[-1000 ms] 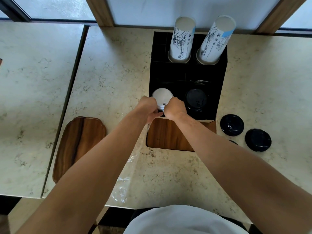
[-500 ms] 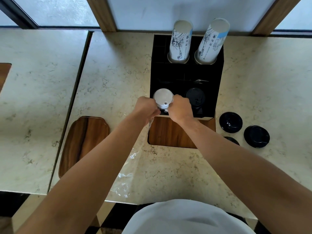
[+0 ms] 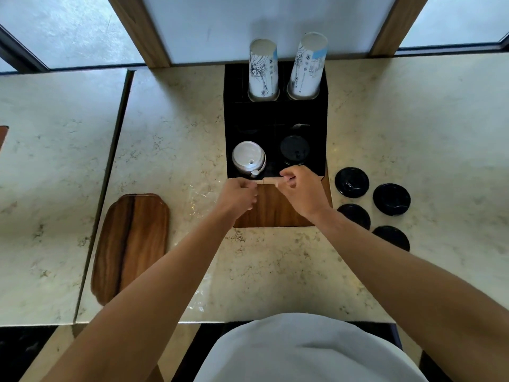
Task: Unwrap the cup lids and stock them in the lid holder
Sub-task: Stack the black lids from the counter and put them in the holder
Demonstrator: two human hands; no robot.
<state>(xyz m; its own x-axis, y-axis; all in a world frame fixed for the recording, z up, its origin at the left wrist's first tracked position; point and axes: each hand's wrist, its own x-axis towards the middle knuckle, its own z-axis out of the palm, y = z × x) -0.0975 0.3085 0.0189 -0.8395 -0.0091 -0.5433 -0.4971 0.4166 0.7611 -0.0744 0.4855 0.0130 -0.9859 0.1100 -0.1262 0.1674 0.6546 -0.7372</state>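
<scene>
- Left hand [image 3: 239, 195]: fingers curled in toward the palm, just in front of the holder's near edge. No object is visible in the grasp; whether thin film is pinched there cannot be told.
- Right hand [image 3: 298, 190]: fingers [image 3: 286, 176] curled, thumb and forefinger close together over the near edge of the lid holder [image 3: 275, 117]. Nothing is plainly visible between them.
- White lids [image 3: 248, 156]: stacked in the holder's near-left compartment, just beyond the left hand, touching neither hand.
- Black lids in holder [image 3: 294, 150]: stacked in the near-right compartment, beyond the right hand.
- Paper cups [image 3: 263, 70]: two tall stacks standing in the holder's far compartments, tilted slightly.
- Loose black lids [image 3: 391, 199]: four lie flat on the bench [image 3: 413, 119], to the right of the holder, one partly hidden behind the right forearm.
- Clear wrap [image 3: 197, 296]: lies on the bench beneath the left forearm.
- Wooden tray [image 3: 130, 244]: lies flat at the bench's left edge, well apart from the holder.
</scene>
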